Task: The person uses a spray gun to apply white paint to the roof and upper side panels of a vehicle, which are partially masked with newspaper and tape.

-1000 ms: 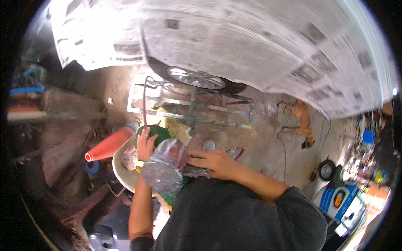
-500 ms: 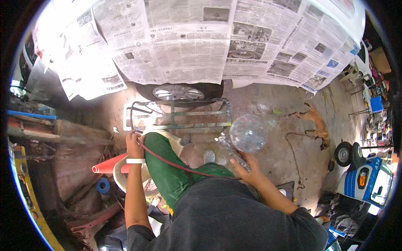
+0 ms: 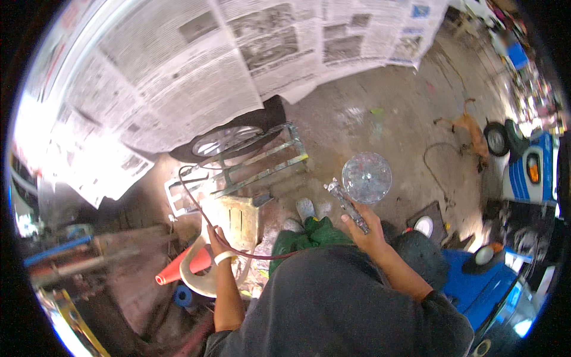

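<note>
So both hands are busy and well apart. The right hand (image 3: 370,233), around 4 o'clock, is wrapped round the handle of a speckled metal spray gun (image 3: 351,209). The gun tilts, nozzle end toward 11 o'clock, and it's got a clear round cup (image 3: 367,177) at about 3 o'clock, smeared and see-through enough that the concrete floor (image 3: 333,131) shows through. Left hand (image 3: 215,239) is down near 7:30, white band (image 3: 225,256) on the wrist, closed on a dark red hose (image 3: 264,257). The hose loops up toward 10 o'clock from there, and the other way it runs across the front of the dark shirt (image 3: 333,303). Can't tell where that end goes.

Just beyond the left hand, around 8 o'clock, there's a cream plastic chair (image 3: 242,217), with an orange cone (image 3: 185,266) tipped over beside it and a blue ring (image 3: 183,296) near that. A scuffed metal rack (image 3: 262,163) is at 11, right by a car wheel (image 3: 229,141) at 10, and newspaper sheets (image 3: 178,77) hang above it. Oh, and a brown dog (image 3: 473,130) on the floor between 2 and 3.
</note>
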The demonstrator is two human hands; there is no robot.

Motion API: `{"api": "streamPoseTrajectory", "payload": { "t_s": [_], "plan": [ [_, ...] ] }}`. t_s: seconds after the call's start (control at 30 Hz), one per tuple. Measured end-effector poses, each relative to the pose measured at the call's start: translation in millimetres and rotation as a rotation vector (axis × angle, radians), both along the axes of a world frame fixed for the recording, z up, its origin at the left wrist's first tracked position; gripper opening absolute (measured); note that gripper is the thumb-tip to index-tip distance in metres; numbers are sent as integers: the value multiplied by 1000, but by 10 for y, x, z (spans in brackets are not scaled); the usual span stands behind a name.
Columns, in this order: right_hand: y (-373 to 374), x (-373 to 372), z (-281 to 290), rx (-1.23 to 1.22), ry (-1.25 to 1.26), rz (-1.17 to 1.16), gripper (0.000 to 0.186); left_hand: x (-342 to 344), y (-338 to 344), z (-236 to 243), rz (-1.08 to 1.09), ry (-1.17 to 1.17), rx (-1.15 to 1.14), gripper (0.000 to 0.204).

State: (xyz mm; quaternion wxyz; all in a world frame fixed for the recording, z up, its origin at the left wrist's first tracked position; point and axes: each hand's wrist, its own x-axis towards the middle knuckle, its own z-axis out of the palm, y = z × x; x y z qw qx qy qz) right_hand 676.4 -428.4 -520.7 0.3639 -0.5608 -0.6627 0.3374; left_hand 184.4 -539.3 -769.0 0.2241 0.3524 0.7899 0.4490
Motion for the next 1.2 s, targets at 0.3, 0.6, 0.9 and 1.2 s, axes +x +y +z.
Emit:
{"api": "streamPoseTrajectory", "payload": {
  "t_s": [0.3, 0.6, 0.9, 1.2],
  "plan": [
    [-561, 511, -135, -101, -26, -243, 53, 249, 502, -161, -168, -37, -22, 15],
    [-118, 1185, -344, -92, 197, -360, 54, 1620, 1696, 1062, -531, -23, -25, 34],
    [794, 3092, -448, 118, 22, -371, 48, 4072, 3502, 745, -840, -148, 175, 25],
    [2062, 4900, 266, -15, 574, -606, 28, 6016, 4803, 989, -1161, 158, -188, 50]
  ]
}}
